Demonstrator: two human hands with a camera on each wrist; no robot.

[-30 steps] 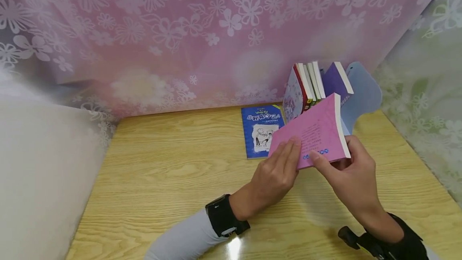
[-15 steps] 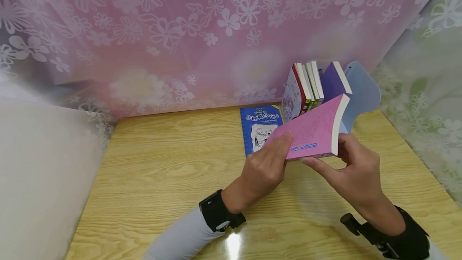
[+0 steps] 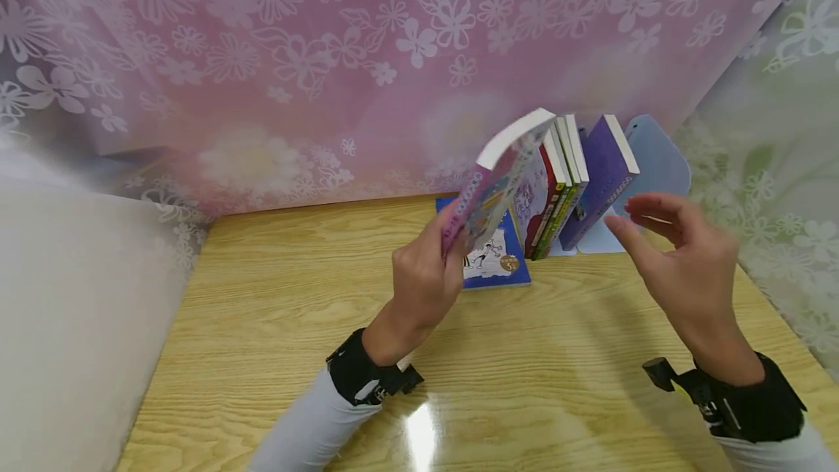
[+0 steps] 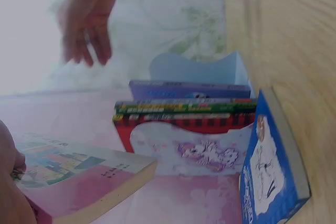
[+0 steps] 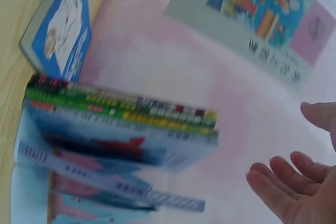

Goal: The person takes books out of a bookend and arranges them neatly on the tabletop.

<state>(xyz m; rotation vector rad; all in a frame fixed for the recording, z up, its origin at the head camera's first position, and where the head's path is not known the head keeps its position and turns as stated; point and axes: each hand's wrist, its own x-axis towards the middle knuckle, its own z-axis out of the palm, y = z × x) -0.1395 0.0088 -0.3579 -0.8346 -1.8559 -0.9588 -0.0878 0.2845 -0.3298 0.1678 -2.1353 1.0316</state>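
My left hand (image 3: 426, 272) grips a pink paperback book (image 3: 481, 199) by its lower end and holds it up, tilted, above the table. Its colourful illustrated cover faces right, toward my right hand, and its pale page edges point up. The left wrist view shows the same book (image 4: 94, 177) at lower left, fingers on its cover. My right hand (image 3: 684, 264) is off the book, raised to the right with thumb and fingers apart and nothing between them. Beneath the held book, a blue comic-style book (image 3: 491, 279) lies flat on the table, partly covered from view.
Several upright books (image 3: 564, 181) stand at the back right, with a purple book (image 3: 606, 166) leaning beside them and a gap between. A light blue bookend (image 3: 662, 159) supports the right end. Behind the wooden table (image 3: 282, 297) hangs a pink floral cloth (image 3: 328, 79).
The pink book has turned from its back cover facing up to standing more upright in my left hand, shifting left. My right hand has let go of it and moved right.
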